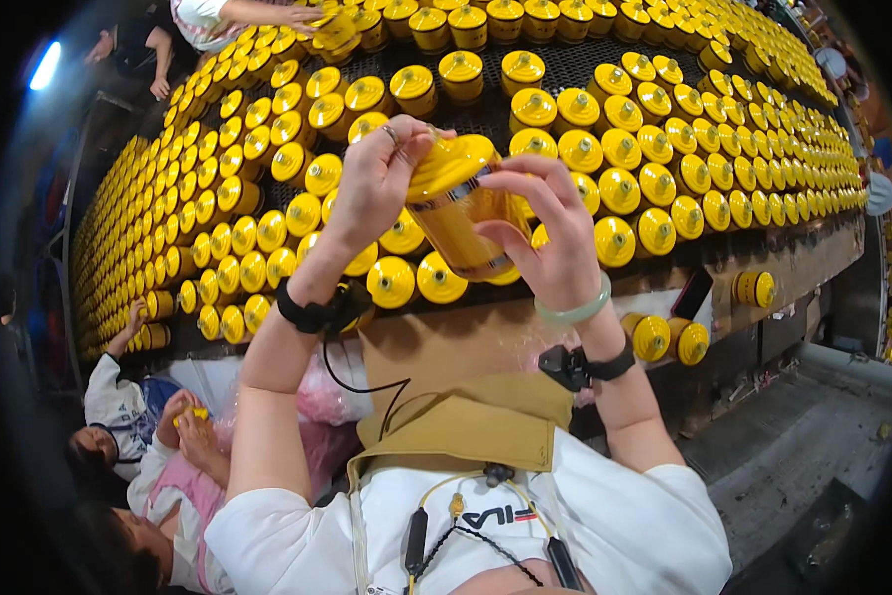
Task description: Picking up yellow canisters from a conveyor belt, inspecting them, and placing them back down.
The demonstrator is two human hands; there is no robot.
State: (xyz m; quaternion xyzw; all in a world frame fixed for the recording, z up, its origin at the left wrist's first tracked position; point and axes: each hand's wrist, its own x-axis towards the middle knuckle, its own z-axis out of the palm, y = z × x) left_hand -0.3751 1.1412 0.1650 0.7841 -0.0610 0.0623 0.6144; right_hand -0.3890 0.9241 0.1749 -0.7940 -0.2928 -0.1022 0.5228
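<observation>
In front of my chest, above the near edge of the table, a yellow lidded canister (pixel 471 233) is raised and tilted. Its body is shiny gold-yellow with dark patterned bands near the top and bottom. My left hand (pixel 391 174) is closed at the top of its yellow lid (pixel 453 165), fingertips pinched by the middle; what lies under them is hidden. From the other side, my right hand (pixel 550 223) grips the body, thumb at the front and fingers near the upper band. Similar yellow canisters (pixel 392 282) stand just behind it.
Rows of yellow canisters (pixel 657 230) cover the dark mesh table (pixel 490 94). Three canisters (pixel 688 340) lie near a dark phone (pixel 693 294) at the right. Co-workers (pixel 183 466) sit at the left, beside pink plastic (pixel 317 395); another person's arm (pixel 267 14) reaches in at the far side.
</observation>
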